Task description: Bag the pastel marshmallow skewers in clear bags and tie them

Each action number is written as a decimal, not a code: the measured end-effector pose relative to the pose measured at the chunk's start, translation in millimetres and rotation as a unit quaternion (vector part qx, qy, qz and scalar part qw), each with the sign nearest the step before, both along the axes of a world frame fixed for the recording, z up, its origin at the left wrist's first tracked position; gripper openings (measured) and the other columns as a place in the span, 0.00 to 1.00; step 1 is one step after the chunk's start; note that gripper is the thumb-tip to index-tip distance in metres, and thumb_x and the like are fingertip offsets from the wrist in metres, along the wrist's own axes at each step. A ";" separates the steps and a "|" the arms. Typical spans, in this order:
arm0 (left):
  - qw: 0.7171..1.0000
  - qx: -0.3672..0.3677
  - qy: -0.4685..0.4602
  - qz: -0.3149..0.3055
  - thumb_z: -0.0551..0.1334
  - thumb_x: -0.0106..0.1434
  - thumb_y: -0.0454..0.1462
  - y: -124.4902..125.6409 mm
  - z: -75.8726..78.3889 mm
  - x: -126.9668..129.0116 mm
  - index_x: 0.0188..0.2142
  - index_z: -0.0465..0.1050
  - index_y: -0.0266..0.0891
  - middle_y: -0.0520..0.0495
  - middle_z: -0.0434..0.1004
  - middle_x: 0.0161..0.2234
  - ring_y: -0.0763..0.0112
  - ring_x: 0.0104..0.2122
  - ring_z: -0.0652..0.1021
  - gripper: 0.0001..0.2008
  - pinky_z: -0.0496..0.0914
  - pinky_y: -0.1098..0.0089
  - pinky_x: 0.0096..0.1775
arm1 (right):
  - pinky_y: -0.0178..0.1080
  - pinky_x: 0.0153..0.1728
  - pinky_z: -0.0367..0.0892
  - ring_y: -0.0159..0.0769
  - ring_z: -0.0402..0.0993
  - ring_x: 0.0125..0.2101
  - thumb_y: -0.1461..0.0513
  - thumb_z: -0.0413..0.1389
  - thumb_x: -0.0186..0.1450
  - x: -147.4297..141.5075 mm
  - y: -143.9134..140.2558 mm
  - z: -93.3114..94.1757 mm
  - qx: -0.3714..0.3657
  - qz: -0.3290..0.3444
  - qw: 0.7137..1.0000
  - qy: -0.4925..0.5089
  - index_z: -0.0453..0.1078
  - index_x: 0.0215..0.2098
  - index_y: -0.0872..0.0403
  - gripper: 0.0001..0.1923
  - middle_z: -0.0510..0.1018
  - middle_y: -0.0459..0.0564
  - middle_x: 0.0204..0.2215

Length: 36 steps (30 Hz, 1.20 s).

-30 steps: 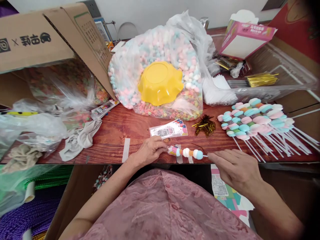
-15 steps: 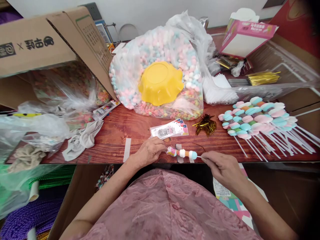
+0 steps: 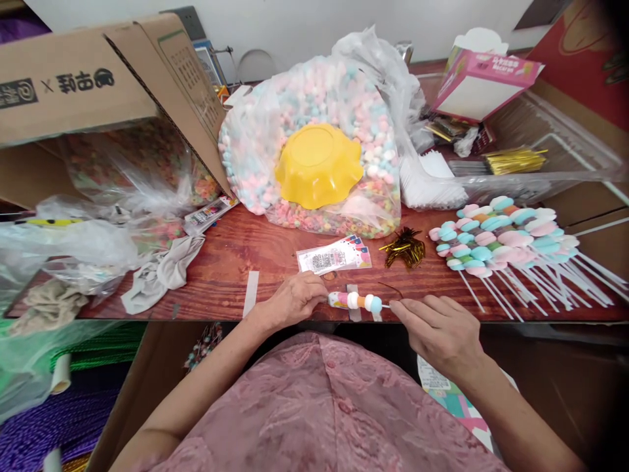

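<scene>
Head view: one candy skewer (image 3: 358, 301) lies at the worktop (image 3: 236, 262) near edge. Left hand (image 3: 289, 301) grip pinches its wrapped tip, fingertips hidden; right hand (image 3: 437, 331) pinches its barely visible stick.

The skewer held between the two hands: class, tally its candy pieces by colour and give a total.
On the skewer, held by left hand and right hand:
Pink: 1
White: 1
Orange: 1
Blue: 1
Total: 4
</scene>
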State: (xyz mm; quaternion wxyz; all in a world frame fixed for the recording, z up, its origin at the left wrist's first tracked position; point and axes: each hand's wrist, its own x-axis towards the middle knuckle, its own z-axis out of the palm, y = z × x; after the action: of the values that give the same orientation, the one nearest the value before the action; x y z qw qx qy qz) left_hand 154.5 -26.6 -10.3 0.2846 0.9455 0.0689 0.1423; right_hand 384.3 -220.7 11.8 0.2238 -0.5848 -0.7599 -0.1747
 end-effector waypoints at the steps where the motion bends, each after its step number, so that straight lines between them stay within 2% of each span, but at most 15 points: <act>1: 1.000 -0.006 -0.003 0.001 0.54 0.66 0.29 -0.4 -0.8 -0.4 0.34 0.74 0.36 0.44 0.78 0.34 0.69 0.36 0.76 0.10 0.70 0.69 0.40 | 0.40 0.31 0.61 0.35 0.71 0.29 0.73 0.52 0.63 -1.7 1.5 0.0 -0.009 -0.007 1.000 0.013 0.72 0.42 0.56 0.13 0.81 0.50 0.32; 4: 0.999 -0.030 -0.019 0.022 0.54 0.66 0.29 -1.9 -0.5 -2.8 0.35 0.73 0.37 0.45 0.78 0.34 0.69 0.36 0.76 0.09 0.70 0.68 0.41 | 0.39 0.33 0.63 0.35 0.72 0.29 0.72 0.52 0.64 -4.4 4.1 -2.6 -0.033 -0.021 0.996 0.080 0.72 0.39 0.57 0.09 0.80 0.50 0.30; 6: 0.997 -0.040 -0.040 0.051 0.56 0.65 0.31 -2.9 2.1 -5.5 0.42 0.72 0.37 0.43 0.76 0.37 0.67 0.39 0.75 0.09 0.71 0.65 0.43 | 0.38 0.33 0.64 0.34 0.73 0.29 0.71 0.53 0.65 -4.6 4.0 -5.4 -0.037 -0.024 0.992 0.117 0.72 0.38 0.56 0.08 0.79 0.49 0.29; 9: 0.997 -0.008 -0.043 0.061 0.63 0.60 0.40 -3.3 7.9 -8.2 0.55 0.66 0.36 0.37 0.71 0.48 0.58 0.48 0.71 0.24 0.68 0.55 0.51 | 0.37 0.34 0.65 0.34 0.75 0.30 0.70 0.54 0.65 -5.6 2.5 -9.2 -0.031 -0.019 0.989 0.146 0.72 0.40 0.55 0.08 0.80 0.49 0.30; 11: 0.998 0.034 -0.008 0.047 0.67 0.56 0.46 -2.3 11.9 -7.4 0.57 0.64 0.35 0.34 0.68 0.53 0.52 0.51 0.68 0.33 0.65 0.49 0.53 | 0.37 0.34 0.65 0.34 0.75 0.30 0.71 0.54 0.64 -7.9 2.0 -10.9 -0.028 -0.011 0.988 0.149 0.72 0.41 0.55 0.09 0.80 0.49 0.31; 12: 0.998 0.052 0.014 0.040 0.67 0.55 0.48 -1.4 13.8 -6.1 0.57 0.66 0.35 0.34 0.68 0.53 0.51 0.51 0.67 0.33 0.64 0.49 0.53 | 0.38 0.34 0.65 0.34 0.75 0.30 0.71 0.54 0.64 -9.5 2.1 -11.4 -0.026 -0.007 0.989 0.147 0.72 0.41 0.55 0.10 0.80 0.49 0.31; 18: 0.990 0.103 0.093 0.012 0.60 0.63 0.38 2.9 22.4 4.4 0.40 0.73 0.36 0.40 0.75 0.43 0.59 0.45 0.72 0.09 0.66 0.59 0.48 | 0.38 0.30 0.62 0.34 0.71 0.28 0.74 0.55 0.62 -21.0 3.5 -5.7 0.028 0.009 0.994 0.107 0.70 0.44 0.57 0.14 0.80 0.51 0.30; 22: 0.986 0.101 0.128 0.035 0.58 0.62 0.36 0.5 22.2 8.7 0.39 0.72 0.37 0.45 0.76 0.34 0.64 0.35 0.75 0.08 0.66 0.65 0.38 | 0.39 0.29 0.60 0.35 0.70 0.28 0.73 0.53 0.62 -31.1 2.7 8.3 0.056 0.018 0.998 0.037 0.69 0.47 0.58 0.16 0.81 0.53 0.32; 26: 0.978 0.138 0.117 0.103 0.59 0.59 0.36 -1.3 21.1 10.7 0.35 0.72 0.38 0.47 0.75 0.28 0.64 0.30 0.75 0.05 0.63 0.67 0.32 | 0.39 0.29 0.59 0.33 0.70 0.27 0.72 0.50 0.64 -37.9 2.7 23.6 0.036 0.028 0.999 0.016 0.70 0.46 0.55 0.14 0.81 0.50 0.30; 28: 0.970 0.173 0.090 0.147 0.60 0.59 0.38 -1.3 21.7 11.6 0.32 0.72 0.38 0.46 0.74 0.26 0.64 0.29 0.75 0.05 0.62 0.66 0.31 | 0.39 0.28 0.58 0.32 0.69 0.25 0.71 0.49 0.65 -38.5 3.0 27.4 0.005 0.013 0.999 0.038 0.71 0.42 0.55 0.12 0.79 0.48 0.27; 30: 0.962 0.211 0.064 0.163 0.59 0.59 0.39 -1.7 22.9 12.7 0.30 0.71 0.38 0.46 0.74 0.25 0.64 0.28 0.74 0.06 0.62 0.66 0.32 | 0.38 0.28 0.57 0.31 0.69 0.24 0.69 0.50 0.67 -38.4 3.1 27.3 -0.026 -0.009 0.996 0.082 0.71 0.38 0.55 0.09 0.78 0.48 0.26; 33: 0.957 0.251 0.049 0.135 0.57 0.59 0.36 -3.4 23.5 14.5 0.30 0.70 0.38 0.46 0.73 0.25 0.65 0.28 0.73 0.05 0.61 0.65 0.33 | 0.36 0.28 0.58 0.30 0.70 0.24 0.67 0.51 0.69 -40.1 3.0 22.3 -0.068 -0.023 0.982 0.174 0.70 0.36 0.54 0.07 0.77 0.46 0.26; 36: 0.955 0.272 0.058 0.105 0.58 0.57 0.35 -4.9 20.8 15.1 0.32 0.71 0.38 0.45 0.73 0.26 0.63 0.29 0.73 0.04 0.61 0.63 0.34 | 0.34 0.25 0.57 0.28 0.67 0.21 0.63 0.49 0.70 -45.7 4.9 16.2 -0.138 -0.032 0.951 0.276 0.68 0.35 0.53 0.08 0.72 0.43 0.22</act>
State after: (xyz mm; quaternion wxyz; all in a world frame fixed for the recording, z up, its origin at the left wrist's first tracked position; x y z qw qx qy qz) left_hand 169.7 -31.5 10.5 -0.0047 0.9811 0.1429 0.1302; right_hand 338.5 -215.9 28.1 0.3363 -0.6591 -0.6662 0.0930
